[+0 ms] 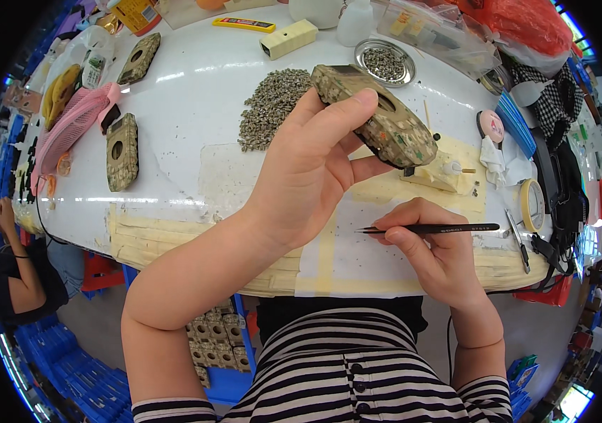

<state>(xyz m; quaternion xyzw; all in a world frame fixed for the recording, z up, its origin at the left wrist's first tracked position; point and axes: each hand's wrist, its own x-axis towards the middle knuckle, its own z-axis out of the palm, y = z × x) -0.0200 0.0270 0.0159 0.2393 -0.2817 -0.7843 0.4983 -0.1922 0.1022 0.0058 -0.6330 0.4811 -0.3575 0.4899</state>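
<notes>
Raised over the table's middle, my left hand (308,158) is closed round a camouflage-patterned plastic housing (403,127) with an oval opening in its face. Lower and to the right, my right hand (435,250) grips black tweezers (449,228), their tips pointing left over a white paper sheet (336,264). Whether the tips hold anything is too small to tell. Behind my left hand lies a heap of small metal parts (269,106). More such parts fill a round metal dish (406,62). Two similar camouflage housings (122,151) rest at the left of the table.
A tape-covered block with a small white nozzle (449,168) stands beyond my right hand. On the right are a roll of tape (532,204), a craft knife (517,241) and a blue packet (516,123). A pink mesh pouch (75,137) lies far left, near another person's arm (22,275).
</notes>
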